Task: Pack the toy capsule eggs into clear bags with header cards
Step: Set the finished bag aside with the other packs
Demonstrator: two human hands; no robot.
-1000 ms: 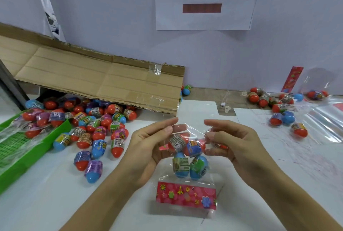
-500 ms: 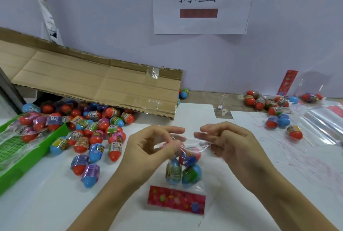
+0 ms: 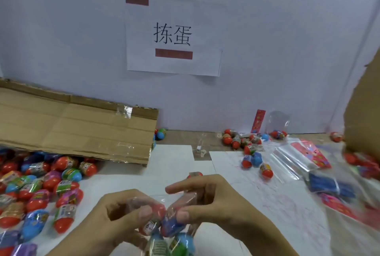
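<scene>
Both hands work at the near centre of the table. Left hand (image 3: 123, 214) and right hand (image 3: 209, 208) each pinch the mouth of one clear bag (image 3: 176, 200), thumbs and forefingers pressed together on the film; fingertips of the two hands nearly touch. The bag hangs downward and toward the viewer from the grip, long axis roughly vertical, capsule eggs (image 3: 170, 227) bunched just below the thumbs; the header card is out of frame. Judgement: closing the mouth comes next, and neither hand is nearer, since the opening lies between them. Loose eggs (image 3: 51, 183) lie near left beside the cardboard flap (image 3: 78, 128); spare bags (image 3: 292, 159) far right. Right edge blurred.
</scene>
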